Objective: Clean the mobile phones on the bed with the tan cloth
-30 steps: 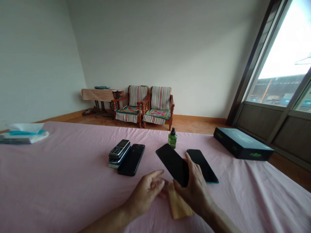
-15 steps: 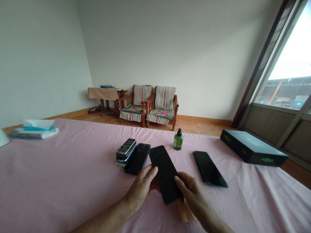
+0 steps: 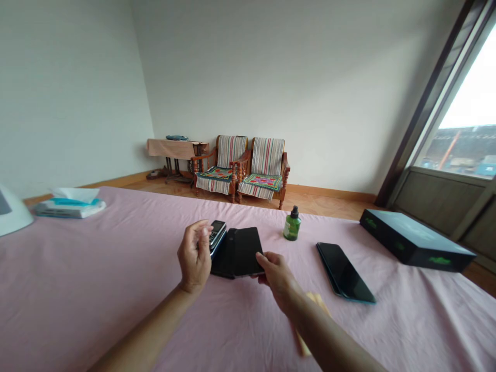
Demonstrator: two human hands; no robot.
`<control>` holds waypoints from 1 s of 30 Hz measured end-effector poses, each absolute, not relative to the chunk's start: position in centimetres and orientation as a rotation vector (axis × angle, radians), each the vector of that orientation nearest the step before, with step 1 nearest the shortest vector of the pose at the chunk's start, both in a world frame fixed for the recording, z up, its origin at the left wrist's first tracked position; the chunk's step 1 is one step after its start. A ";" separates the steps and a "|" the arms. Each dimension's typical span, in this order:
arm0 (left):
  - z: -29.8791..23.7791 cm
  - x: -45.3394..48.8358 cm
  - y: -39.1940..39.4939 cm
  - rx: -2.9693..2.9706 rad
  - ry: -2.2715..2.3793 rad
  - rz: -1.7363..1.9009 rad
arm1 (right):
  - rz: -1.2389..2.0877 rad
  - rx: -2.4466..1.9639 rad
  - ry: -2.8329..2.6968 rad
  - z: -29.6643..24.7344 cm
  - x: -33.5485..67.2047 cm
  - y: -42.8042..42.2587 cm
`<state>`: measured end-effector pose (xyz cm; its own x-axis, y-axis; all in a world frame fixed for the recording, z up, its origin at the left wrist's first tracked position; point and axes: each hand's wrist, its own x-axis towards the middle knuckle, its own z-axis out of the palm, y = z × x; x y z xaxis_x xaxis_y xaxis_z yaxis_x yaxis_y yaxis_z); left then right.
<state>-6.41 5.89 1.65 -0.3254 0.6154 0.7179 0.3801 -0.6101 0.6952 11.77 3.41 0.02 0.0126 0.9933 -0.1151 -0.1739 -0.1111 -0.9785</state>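
My right hand [image 3: 275,271] grips a black smartphone [image 3: 248,250] by its lower right side, thumb on top and fingers beneath. This phone overlaps another black smartphone [image 3: 222,261] on the bed-like pink surface. Just left of them, a silver-and-black keypad phone [image 3: 217,231] tops a small stack of phones, partly hidden by my left hand. My left hand [image 3: 195,256] is upright against the stack's left side, fingers loosely bent and thumb apart from them, holding nothing visible. Below my right forearm lies a folded yellow cloth [image 3: 304,343], partly covered.
A green spray bottle [image 3: 292,226] stands beyond the phones. To the right are a dark phone [image 3: 344,274], apparently on another, and a black box [image 3: 414,243]. A tissue pack [image 3: 72,206] and white object [image 3: 13,214] are at left on the pink cloth [image 3: 116,268].
My left hand has let go of the smartphone and moved left to the phone stack. My right hand has carried the smartphone left and away from me, over the other smartphone.
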 end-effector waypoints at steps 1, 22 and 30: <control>1.6 -6.7 6.1 1.725 1.298 2.087 | 1.344 -1.187 -1.009 -0.1 11.0 3.9; 1.4 -6.3 5.7 1.912 1.333 2.003 | 0.916 -1.449 -1.531 -0.9 8.9 4.8; 1.2 -5.3 4.6 2.063 1.252 1.893 | 0.403 -1.621 -1.600 -0.9 19.2 2.0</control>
<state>-5.31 4.60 1.16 -0.0937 0.5946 0.7985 0.5022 -0.6643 0.5536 19.22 2.04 -0.94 0.1471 0.9408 0.3053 0.6839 0.1262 -0.7186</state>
